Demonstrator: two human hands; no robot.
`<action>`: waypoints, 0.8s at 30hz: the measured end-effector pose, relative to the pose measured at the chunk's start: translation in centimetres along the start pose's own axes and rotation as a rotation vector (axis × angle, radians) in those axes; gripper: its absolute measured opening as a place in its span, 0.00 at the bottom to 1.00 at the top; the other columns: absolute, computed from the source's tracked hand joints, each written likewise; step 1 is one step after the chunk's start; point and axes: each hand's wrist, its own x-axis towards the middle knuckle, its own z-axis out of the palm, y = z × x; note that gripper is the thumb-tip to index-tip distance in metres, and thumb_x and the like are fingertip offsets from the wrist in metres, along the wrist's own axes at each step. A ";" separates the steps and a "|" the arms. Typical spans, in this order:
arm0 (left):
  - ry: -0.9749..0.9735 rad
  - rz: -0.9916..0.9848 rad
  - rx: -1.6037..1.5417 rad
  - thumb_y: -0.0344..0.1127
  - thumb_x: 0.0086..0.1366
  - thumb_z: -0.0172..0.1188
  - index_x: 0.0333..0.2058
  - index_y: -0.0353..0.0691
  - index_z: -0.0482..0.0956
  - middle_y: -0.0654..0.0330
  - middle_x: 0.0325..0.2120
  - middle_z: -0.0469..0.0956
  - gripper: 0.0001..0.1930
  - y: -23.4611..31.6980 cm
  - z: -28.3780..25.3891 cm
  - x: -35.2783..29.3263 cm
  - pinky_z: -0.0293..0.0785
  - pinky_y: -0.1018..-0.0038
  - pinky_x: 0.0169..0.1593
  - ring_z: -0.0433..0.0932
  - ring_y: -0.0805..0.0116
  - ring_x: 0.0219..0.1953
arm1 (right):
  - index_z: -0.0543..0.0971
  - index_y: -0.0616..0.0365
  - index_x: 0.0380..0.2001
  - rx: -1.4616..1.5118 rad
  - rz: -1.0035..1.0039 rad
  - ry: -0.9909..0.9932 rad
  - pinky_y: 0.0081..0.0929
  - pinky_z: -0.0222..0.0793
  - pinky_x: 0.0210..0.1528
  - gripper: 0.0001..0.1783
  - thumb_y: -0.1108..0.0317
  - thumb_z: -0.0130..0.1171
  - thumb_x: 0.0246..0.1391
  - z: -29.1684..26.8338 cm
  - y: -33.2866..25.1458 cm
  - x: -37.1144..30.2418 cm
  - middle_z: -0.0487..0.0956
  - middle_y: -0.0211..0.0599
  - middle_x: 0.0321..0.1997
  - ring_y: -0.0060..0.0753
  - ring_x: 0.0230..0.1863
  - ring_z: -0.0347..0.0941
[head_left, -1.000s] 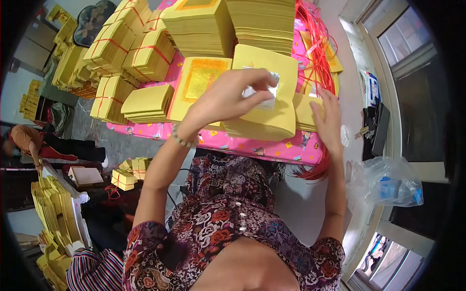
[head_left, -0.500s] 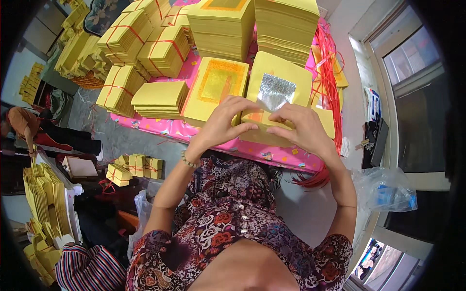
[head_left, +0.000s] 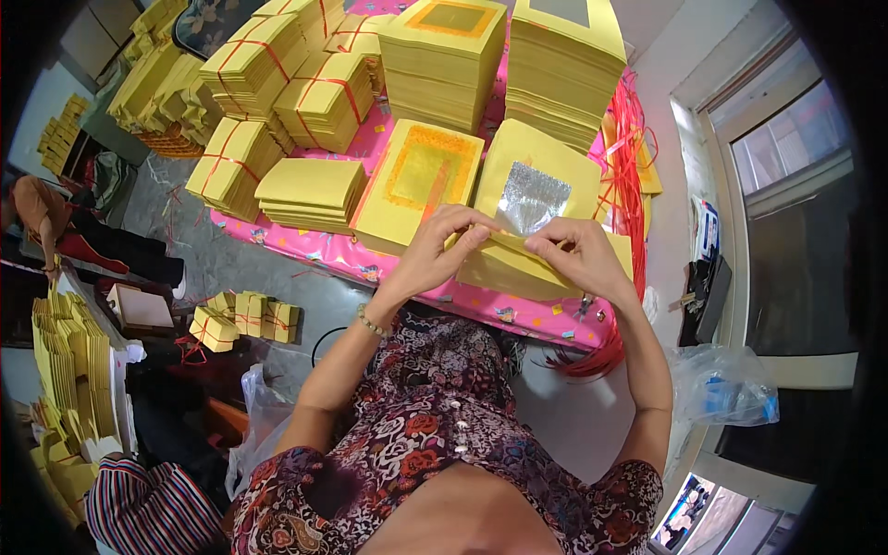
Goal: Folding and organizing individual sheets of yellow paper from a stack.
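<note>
My left hand pinches the upper edge of a folded yellow paper sheet with thumb and fingertips. On the same edge, farther right, my right hand has its thumb and bent fingers closed. The sheet stands slightly tilted at the near side of a stack of yellow paper, whose top carries a silver foil patch. To the left lies another paper stack with an orange-bordered gold patch. Beside it is a small pile of folded yellow papers.
Tall paper stacks and red-tied bundles crowd the back of the pink-covered table. Red string hangs at its right edge. More bundles sit on the floor; two other people are at the left.
My hands have come down onto the sheet, and my fingers have closed on its upper edge. The sheet now looks folded over more flatly. The whole view has shifted slightly.
</note>
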 end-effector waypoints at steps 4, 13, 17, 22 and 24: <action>0.041 0.021 0.079 0.39 0.65 0.52 0.34 0.37 0.78 0.58 0.28 0.75 0.12 -0.4 0.3 0.1 0.66 0.70 0.42 0.71 0.63 0.35 | 0.81 0.65 0.28 0.031 -0.002 0.021 0.20 0.66 0.28 0.13 0.63 0.60 0.54 0.3 0.2 0.0 0.78 0.31 0.22 0.16 0.25 0.70; 0.150 -0.051 0.081 0.40 0.63 0.54 0.29 0.34 0.77 0.56 0.24 0.74 0.14 -0.4 1.0 0.2 0.66 0.69 0.41 0.71 0.61 0.34 | 0.81 0.65 0.28 0.003 0.008 0.035 0.21 0.66 0.28 0.13 0.63 0.59 0.54 0.4 0.0 0.1 0.78 0.33 0.23 0.18 0.25 0.71; 0.176 -0.055 0.091 0.41 0.63 0.54 0.28 0.34 0.77 0.56 0.24 0.74 0.14 -0.4 1.3 0.3 0.66 0.69 0.40 0.71 0.61 0.33 | 0.82 0.62 0.30 -0.005 0.037 0.031 0.28 0.70 0.31 0.17 0.57 0.58 0.53 0.4 -0.1 0.0 0.80 0.42 0.24 0.31 0.26 0.76; 0.168 -0.070 0.092 0.40 0.63 0.54 0.27 0.33 0.77 0.56 0.23 0.74 0.14 -0.1 1.3 0.5 0.66 0.69 0.40 0.71 0.62 0.33 | 0.81 0.63 0.27 -0.034 0.049 0.024 0.29 0.70 0.31 0.18 0.56 0.59 0.52 0.2 -0.4 0.1 0.79 0.45 0.23 0.34 0.25 0.76; 0.205 -0.066 0.117 0.40 0.63 0.54 0.26 0.33 0.77 0.55 0.23 0.74 0.14 -0.1 1.3 0.5 0.66 0.69 0.39 0.71 0.61 0.33 | 0.80 0.65 0.27 -0.048 0.018 0.027 0.25 0.68 0.29 0.16 0.59 0.58 0.53 0.3 -0.4 0.3 0.77 0.41 0.22 0.28 0.24 0.73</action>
